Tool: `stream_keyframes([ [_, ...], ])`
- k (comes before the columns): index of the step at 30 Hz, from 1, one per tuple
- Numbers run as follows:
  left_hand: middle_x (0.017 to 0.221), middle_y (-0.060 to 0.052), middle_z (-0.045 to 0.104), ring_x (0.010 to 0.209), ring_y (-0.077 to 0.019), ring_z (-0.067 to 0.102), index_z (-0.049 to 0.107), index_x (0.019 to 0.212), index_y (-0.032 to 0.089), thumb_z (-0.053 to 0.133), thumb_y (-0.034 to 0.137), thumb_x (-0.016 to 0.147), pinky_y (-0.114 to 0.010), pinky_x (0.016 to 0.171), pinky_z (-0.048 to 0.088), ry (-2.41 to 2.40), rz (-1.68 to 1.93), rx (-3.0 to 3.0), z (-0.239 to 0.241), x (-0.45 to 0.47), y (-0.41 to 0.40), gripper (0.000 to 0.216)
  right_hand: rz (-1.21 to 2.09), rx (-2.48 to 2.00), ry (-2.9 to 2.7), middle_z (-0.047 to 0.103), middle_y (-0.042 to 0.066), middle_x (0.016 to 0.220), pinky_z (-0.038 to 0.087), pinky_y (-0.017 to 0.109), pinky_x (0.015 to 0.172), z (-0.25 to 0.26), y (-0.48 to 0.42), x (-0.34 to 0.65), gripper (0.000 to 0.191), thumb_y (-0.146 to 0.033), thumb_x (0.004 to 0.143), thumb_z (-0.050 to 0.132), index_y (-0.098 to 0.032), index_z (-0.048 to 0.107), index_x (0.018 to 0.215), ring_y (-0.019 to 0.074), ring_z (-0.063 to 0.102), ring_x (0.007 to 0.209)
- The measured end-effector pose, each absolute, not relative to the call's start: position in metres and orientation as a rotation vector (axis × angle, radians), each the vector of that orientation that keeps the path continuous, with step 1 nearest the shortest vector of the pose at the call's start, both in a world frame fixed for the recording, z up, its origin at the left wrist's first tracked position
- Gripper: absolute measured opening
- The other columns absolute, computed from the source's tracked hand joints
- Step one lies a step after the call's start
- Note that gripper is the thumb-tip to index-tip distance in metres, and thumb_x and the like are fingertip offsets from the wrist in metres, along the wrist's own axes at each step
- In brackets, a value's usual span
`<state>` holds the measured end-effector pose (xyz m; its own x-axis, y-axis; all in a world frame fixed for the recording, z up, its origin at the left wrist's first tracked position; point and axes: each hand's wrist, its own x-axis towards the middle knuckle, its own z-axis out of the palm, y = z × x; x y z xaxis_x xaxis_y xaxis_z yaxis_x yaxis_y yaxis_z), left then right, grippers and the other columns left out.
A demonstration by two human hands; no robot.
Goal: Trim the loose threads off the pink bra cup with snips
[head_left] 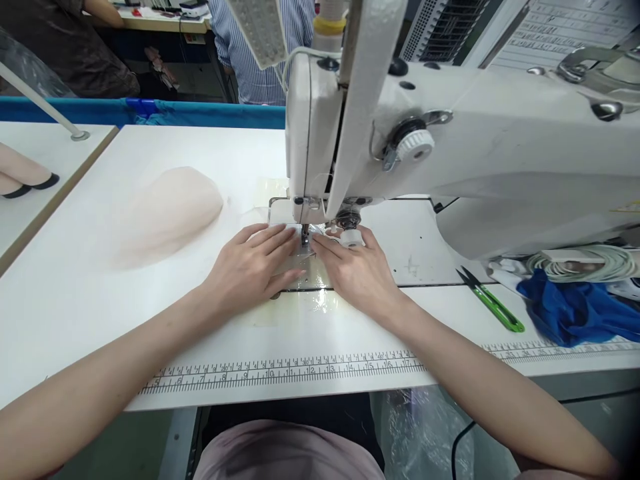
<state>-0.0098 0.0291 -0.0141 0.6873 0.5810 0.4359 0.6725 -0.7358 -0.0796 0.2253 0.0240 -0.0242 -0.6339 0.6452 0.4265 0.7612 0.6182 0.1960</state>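
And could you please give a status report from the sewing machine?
Left hand flat beside presser foot, right hand opposite. What's under them: unclear. Sheer pale piece to their left. Green snips off right, untouched.

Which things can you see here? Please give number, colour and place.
Metal sewing machine: one, white, centre-right.
Flat sewing table: one, white, under machine.
Printed ruler strip: one, black-on-white, table's near edge.
Sheer rounded fabric piece: one, pale beige, left of machine.
Thread snips: one, green handle, dark blades, right.
Crumpled cloth: one, blue, far right.
Coiled cord: one, pale, beyond cloth.
Long rounded pieces: two visible, black-ended beige, left.
Cloth band: one, blue, behind table.
Other people: at least two, dark clothes and blue-white stripes, top left.
Plastic film: count unclear, transparent, below table.
Written sheet: one, white, top right.
Left hand: one, bare, flat beside metal presser foot.
Right hand: one, bare, opposite side of it.
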Motion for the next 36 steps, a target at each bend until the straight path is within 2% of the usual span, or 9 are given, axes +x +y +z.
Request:
stream_keyframes([
  [3, 0.138, -0.018, 0.067, 0.127, -0.0346, 0.065, 0.064, 0.134, 0.004, 0.041, 0.059, 0.103, -0.052, 0.105, 0.047, -1.029, -0.463, -2.619, -0.009, -0.012, 0.025, 0.067, -0.527, -1.101, -2.484, 0.076, 0.005, 0.122, 0.039, 0.043, 0.107, -0.021, 0.024, 0.226, 0.036, 0.001, 0.093, 0.053, -0.014, 0.073, 0.119, 0.0241, 0.064, 0.117],
  [5, 0.109, -0.015, 0.079, 0.092, -0.0297, 0.075, 0.072, 0.119, 0.007, 0.045, 0.057, 0.102, -0.049, 0.085, 0.051, -0.98, -0.506, -2.53, -0.003, -0.012, 0.021, 0.059, -0.536, -1.057, -2.43, 0.079, 0.003, 0.114, 0.043, 0.04, 0.102, -0.017, 0.022, 0.225, 0.035, 0.003, 0.091, 0.053, -0.017, 0.074, 0.112, 0.0221, 0.067, 0.108],
  [8, 0.063, -0.001, 0.069, 0.054, -0.0181, 0.063, 0.074, 0.091, 0.014, 0.061, 0.038, 0.099, -0.039, 0.06, 0.042, -0.899, -0.661, -2.418, 0.005, -0.012, 0.02, 0.027, -0.5, -0.973, -2.356, 0.08, 0.0, 0.101, 0.048, 0.034, 0.086, -0.012, 0.015, 0.219, 0.032, 0.003, 0.091, 0.053, -0.019, 0.075, 0.098, 0.0183, 0.069, 0.093],
  [10, 0.079, -0.004, 0.077, 0.072, -0.0203, 0.072, 0.073, 0.097, 0.014, 0.064, 0.021, 0.095, -0.038, 0.065, 0.046, -0.84, -0.679, -2.421, 0.007, -0.012, 0.024, 0.011, -0.412, -0.919, -2.361, 0.079, 0.002, 0.105, 0.05, 0.032, 0.081, -0.01, 0.01, 0.213, 0.03, 0.001, 0.095, 0.051, -0.017, 0.074, 0.101, 0.0177, 0.069, 0.096],
  [13, 0.128, -0.008, 0.074, 0.121, -0.0257, 0.068, 0.067, 0.119, 0.014, 0.053, 0.003, 0.094, -0.043, 0.094, 0.051, -0.792, -0.564, -2.533, 0.002, -0.016, 0.033, 0.031, -0.284, -0.871, -2.419, 0.078, 0.007, 0.109, 0.053, 0.032, 0.09, -0.009, 0.004, 0.207, 0.027, -0.004, 0.099, 0.049, -0.014, 0.073, 0.108, 0.0202, 0.069, 0.108],
  [15, 0.137, -0.007, 0.07, 0.133, -0.0261, 0.062, 0.065, 0.123, 0.015, 0.046, -0.003, 0.093, -0.048, 0.108, 0.046, -0.786, -0.5, -2.601, -0.002, -0.02, 0.037, 0.039, -0.287, -0.89, -2.414, 0.079, 0.008, 0.095, 0.055, 0.034, 0.089, -0.009, 0.003, 0.207, 0.024, -0.006, 0.099, 0.05, -0.013, 0.073, 0.101, 0.0216, 0.071, 0.098],
  [22, 0.121, -0.009, 0.077, 0.124, -0.0236, 0.068, 0.064, 0.121, 0.012, 0.041, -0.003, 0.095, -0.05, 0.119, 0.043, -0.794, -0.602, -2.789, -0.008, -0.023, 0.04, 0.039, -0.208, -0.976, -2.529, 0.076, 0.01, 0.109, 0.057, 0.034, 0.08, -0.006, -0.001, 0.209, 0.022, -0.013, 0.104, 0.05, -0.01, 0.071, 0.11, 0.0228, 0.07, 0.099],
  [30, 0.109, -0.013, 0.076, 0.11, -0.0255, 0.072, 0.074, 0.117, 0.009, 0.049, 0.007, 0.099, -0.043, 0.106, 0.057, -0.75, -0.642, -2.765, -0.014, -0.012, 0.039, 0.031, -0.106, -1.298, -2.492, 0.073, 0.017, 0.122, 0.059, 0.035, 0.075, -0.009, 0.008, 0.213, 0.024, -0.024, 0.107, 0.049, -0.011, 0.068, 0.1, 0.0273, 0.07, 0.108],
  [36, 0.144, -0.012, 0.065, 0.139, -0.0281, 0.057, 0.069, 0.131, 0.017, 0.049, 0.006, 0.097, -0.05, 0.118, 0.048, -0.885, -0.472, -2.803, -0.013, -0.013, 0.029, 0.041, -0.145, -1.274, -2.521, 0.073, 0.015, 0.126, 0.059, 0.039, 0.095, -0.013, 0.014, 0.217, 0.026, -0.021, 0.106, 0.05, -0.011, 0.07, 0.121, 0.0278, 0.066, 0.122],
])
